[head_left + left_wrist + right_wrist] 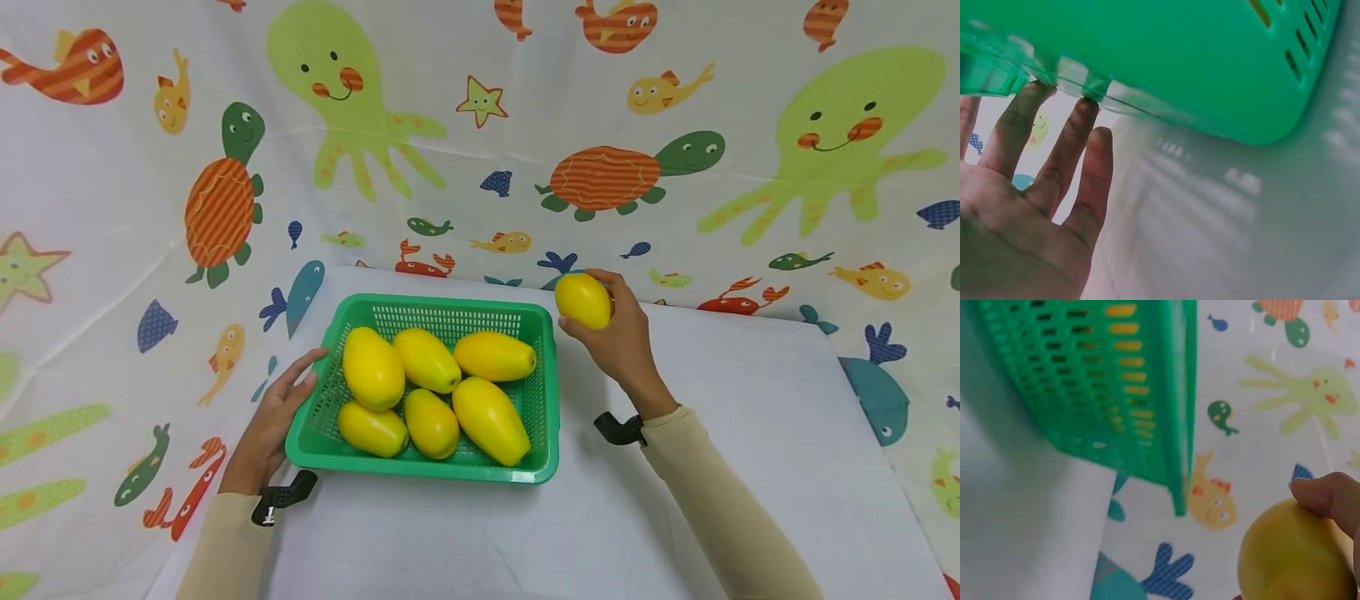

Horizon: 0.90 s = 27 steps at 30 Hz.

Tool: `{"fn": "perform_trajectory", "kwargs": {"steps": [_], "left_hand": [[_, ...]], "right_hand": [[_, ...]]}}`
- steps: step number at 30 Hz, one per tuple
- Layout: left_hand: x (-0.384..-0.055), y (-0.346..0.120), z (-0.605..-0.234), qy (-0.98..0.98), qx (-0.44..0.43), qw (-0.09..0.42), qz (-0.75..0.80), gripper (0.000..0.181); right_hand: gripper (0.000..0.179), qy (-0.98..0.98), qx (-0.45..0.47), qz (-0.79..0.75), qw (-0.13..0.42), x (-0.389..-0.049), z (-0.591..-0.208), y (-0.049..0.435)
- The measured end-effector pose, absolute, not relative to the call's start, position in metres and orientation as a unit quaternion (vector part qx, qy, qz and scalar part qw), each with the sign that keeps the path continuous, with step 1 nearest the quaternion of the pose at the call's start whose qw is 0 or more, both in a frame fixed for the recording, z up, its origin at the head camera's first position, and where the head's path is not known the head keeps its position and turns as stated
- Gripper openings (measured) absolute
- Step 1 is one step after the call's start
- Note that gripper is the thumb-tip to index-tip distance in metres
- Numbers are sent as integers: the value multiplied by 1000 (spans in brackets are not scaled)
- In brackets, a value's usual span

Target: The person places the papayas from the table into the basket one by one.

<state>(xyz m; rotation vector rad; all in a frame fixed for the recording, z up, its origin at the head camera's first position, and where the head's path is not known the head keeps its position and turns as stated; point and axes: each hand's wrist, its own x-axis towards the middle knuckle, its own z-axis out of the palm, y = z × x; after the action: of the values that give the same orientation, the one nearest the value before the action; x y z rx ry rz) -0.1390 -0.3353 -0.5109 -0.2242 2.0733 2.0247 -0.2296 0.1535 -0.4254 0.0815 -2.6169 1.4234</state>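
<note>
My right hand (622,332) holds a smooth yellow oval fruit (582,301) above the table, just past the basket's right rim. Thumb and fingers are curled round it, and the right wrist view shows the thumb on the skin of the fruit (1294,556). A green plastic basket (420,472) with slotted walls sits on the table, and several more yellow fruits (491,421) lie inside it. At the basket's left side is my left hand (279,414), its fingertips at the rim. In the left wrist view its fingers (1063,147) are extended, touching the underside of the rim.
A white cloth covers the table (757,417). Behind and to the left hangs a white curtain (450,50) printed with sea animals. Each wrist wears a black camera mount, the right one (619,428) near the basket's right side.
</note>
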Motion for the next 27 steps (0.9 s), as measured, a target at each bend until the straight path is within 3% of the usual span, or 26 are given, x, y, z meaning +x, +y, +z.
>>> {"fn": "perform_trajectory", "kwargs": {"steps": [27], "left_hand": [[-141, -336, -515, 699, -73, 111, 703, 56]], "right_hand": [[78, -860, 112, 498, 1, -201, -417, 95]]}}
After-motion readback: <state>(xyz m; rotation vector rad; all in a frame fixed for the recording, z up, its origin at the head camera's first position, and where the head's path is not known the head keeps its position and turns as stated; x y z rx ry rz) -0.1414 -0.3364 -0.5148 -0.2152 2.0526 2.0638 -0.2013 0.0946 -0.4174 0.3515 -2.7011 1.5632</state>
